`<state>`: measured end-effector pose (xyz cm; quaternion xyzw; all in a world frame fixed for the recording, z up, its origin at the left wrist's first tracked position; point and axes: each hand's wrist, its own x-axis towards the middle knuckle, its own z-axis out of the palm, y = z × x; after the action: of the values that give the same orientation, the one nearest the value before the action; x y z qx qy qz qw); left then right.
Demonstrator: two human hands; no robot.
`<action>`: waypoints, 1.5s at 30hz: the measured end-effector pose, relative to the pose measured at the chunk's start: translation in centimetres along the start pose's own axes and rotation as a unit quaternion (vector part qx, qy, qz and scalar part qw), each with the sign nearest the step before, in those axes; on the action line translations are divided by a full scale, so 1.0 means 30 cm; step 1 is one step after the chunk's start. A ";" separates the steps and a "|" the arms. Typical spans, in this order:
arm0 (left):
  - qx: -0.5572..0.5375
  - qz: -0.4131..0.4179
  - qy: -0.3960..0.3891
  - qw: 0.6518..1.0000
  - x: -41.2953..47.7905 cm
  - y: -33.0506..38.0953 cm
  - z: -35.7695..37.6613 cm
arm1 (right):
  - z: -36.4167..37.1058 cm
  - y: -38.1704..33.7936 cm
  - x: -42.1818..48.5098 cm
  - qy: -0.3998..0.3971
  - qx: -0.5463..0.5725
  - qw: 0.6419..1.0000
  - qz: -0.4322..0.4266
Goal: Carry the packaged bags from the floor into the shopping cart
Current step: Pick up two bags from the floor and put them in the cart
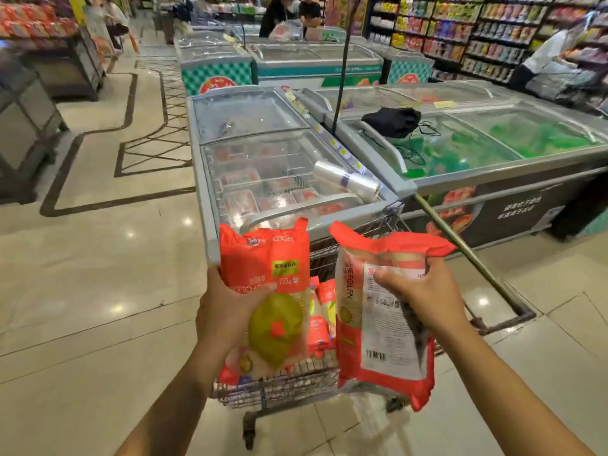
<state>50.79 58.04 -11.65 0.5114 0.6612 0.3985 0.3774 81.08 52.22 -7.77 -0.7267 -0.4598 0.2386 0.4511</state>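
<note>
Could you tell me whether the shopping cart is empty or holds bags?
Not empty: red bags lie inside the shopping cart, visible in the gap between the left hand and right hand.

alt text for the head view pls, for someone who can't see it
A person's left hand grips one red bag and the right hand a second red bag over a wire shopping cart holding similar bags. Glass-topped freezers stand beyond it.

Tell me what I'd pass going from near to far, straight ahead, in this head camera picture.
Left hand gripping the left bag, right hand gripping the right bag → shopping cart → glass-topped freezer → teal freezer → person in black.
</note>
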 end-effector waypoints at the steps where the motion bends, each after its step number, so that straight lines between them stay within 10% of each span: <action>1: -0.002 -0.005 -0.009 1.000 0.050 -0.011 0.034 | 0.026 0.014 0.052 -0.004 -0.001 1.000 0.006; 12: 0.000 -0.119 -0.104 0.987 0.438 -0.259 0.448 | 0.294 0.318 0.539 -0.108 0.029 0.985 0.134; 31: 0.032 -0.310 0.001 0.950 0.843 -0.868 1.076 | 0.839 1.221 1.037 -0.176 0.009 0.934 0.312; 38: 0.198 -0.229 -0.103 0.948 0.825 -0.869 1.056 | 0.857 1.159 0.988 -0.187 -0.259 0.924 0.211; 45: 0.419 0.037 -0.142 0.896 0.776 -0.398 0.754 | 0.808 0.545 0.874 -0.284 -0.395 0.872 -0.066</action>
<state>62.33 82.07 -33.67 0.6973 0.6871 0.0214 0.2028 82.17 83.19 -31.90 -0.7133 -0.6708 0.2028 -0.0082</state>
